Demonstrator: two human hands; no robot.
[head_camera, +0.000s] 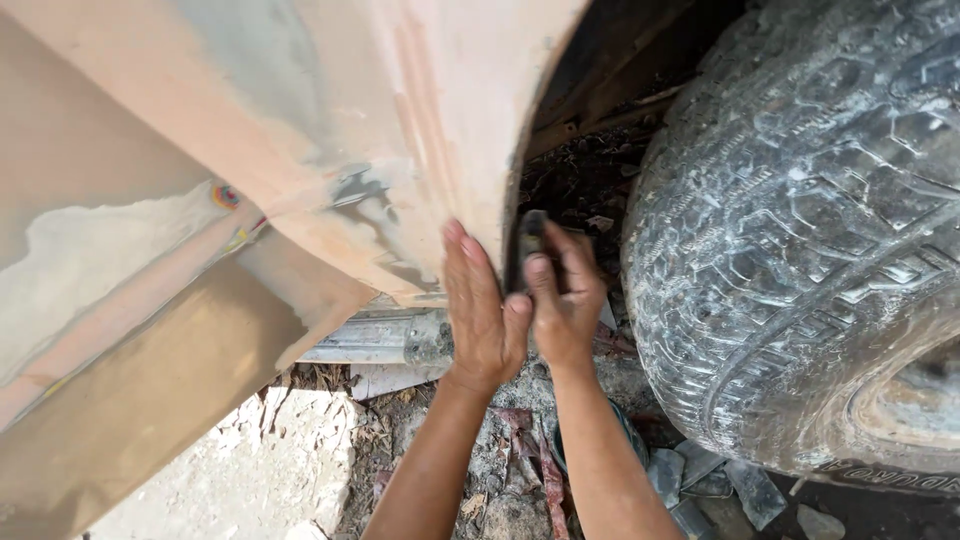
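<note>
My left hand (482, 312) lies flat and open against the primer-coated body panel (330, 150), fingers stretched along its edge by the wheel arch. My right hand (563, 300) is closed around a small dark sanding block (531, 238), pressed to that edge, just beside the dusty tire (800, 230).

left hand (482, 315) flat on body panel (300, 150), right hand (562, 300) gripping sanding block (531, 237)

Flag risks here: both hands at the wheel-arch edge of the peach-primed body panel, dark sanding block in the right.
1. The right hand presses a small dark sanding block on the peach-primed body panel edge; knuckles could scrape the lip.
2. The left hand lies flat beside the block; a slip could abrade it.
3. The dusty treaded tyre leaves little room.
</note>
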